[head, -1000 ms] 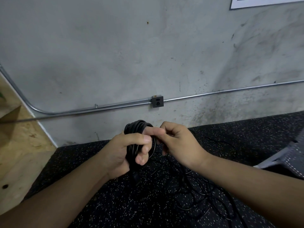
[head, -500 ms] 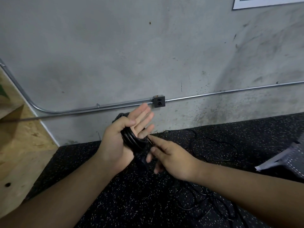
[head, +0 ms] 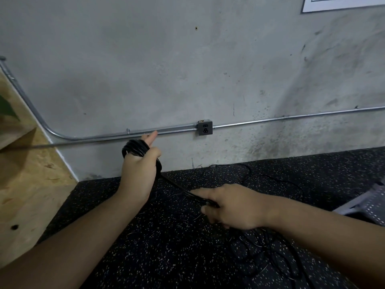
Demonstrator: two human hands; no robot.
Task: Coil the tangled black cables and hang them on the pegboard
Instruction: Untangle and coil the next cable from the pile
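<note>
While tangled slack [head: 270, 253] lies on the speckled black mat [head: 145, 247] nearest the camera, coiling is judged to be the step in hand. A taut cable strand [head: 177, 185] is pinched by the right hand [head: 231, 205]. Beyond it, the wound coil [head: 135, 148] is gripped by the left hand [head: 139, 171], with the fingers curled. Another loop needs to be carried up. No pegboard is seen on the wall [head: 187, 69].

Speckled black floor [head: 166, 257] under loose black cables [head: 270, 251]
</note>
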